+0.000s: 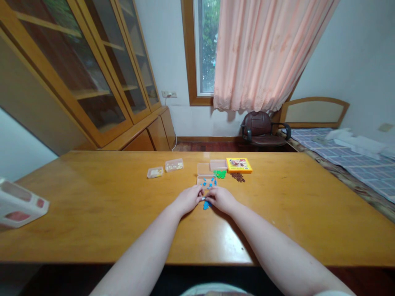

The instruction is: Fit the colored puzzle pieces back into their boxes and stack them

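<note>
My left hand (190, 198) and my right hand (221, 198) meet near the middle of the table, fingertips pinched close together. A tiny pale spot shows between them, too small to name. Just behind the fingers is an open clear plastic box (200, 181) with several small blue pieces (204, 184) inside. A little heap of blue pieces (205, 205) lies on the wood below my fingertips, partly covered by my right hand.
Beyond my right hand are green pieces (221, 174), brown pieces (238, 177), another clear box (217, 165) and a yellow box (239, 165). Two clear containers (154, 172) (174, 165) with pale pieces stand to the left. A white holder (23, 205) is at the table's (101, 213) left edge.
</note>
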{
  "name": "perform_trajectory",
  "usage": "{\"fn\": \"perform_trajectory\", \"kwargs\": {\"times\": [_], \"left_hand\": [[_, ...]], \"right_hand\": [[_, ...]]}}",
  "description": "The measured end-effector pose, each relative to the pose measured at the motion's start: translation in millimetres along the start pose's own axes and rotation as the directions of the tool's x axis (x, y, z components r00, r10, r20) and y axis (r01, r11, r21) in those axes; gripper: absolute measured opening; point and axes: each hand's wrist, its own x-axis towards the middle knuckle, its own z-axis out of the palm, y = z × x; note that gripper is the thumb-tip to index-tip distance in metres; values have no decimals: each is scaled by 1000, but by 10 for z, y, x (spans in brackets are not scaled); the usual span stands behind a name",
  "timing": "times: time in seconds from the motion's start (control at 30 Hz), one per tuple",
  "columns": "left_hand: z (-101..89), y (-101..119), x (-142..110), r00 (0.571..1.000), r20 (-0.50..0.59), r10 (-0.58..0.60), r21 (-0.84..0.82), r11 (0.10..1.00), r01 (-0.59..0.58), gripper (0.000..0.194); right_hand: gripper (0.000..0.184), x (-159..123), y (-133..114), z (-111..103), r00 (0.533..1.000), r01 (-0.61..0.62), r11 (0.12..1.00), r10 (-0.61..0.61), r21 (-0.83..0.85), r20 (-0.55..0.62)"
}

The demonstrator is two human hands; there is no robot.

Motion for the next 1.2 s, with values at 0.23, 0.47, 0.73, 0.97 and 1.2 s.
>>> {"fn": "perform_trajectory", "kwargs": {"times": [0.23, 0.47, 0.73, 0.97, 1.2], "left_hand": [[-46, -20, -1, 997, -42, 71, -21, 997, -71, 11], [-120, 16, 76, 936, -349, -46, -49, 998, 30, 22], [-135, 60, -15, 972, -215, 96, -23, 994, -104, 14], [-156, 76, -54, 986, 32, 165, -18, 986, -164, 11], [-192, 84, -64, 984, 81, 157, -33, 987, -155, 11]], "right_hand": [[12, -26, 29, -156, 996, -57, 997, 60, 43, -59], [11, -68, 123, -249, 998, -58, 998, 59, 25, -30], [15, -8, 42, -146, 1000, 12, 985, -11, -173, 4], [17, -31, -2, -198, 998, 60, 950, -53, -307, 31], [16, -12, 127, -198, 930, -40, 995, 3, -95, -368]]}}
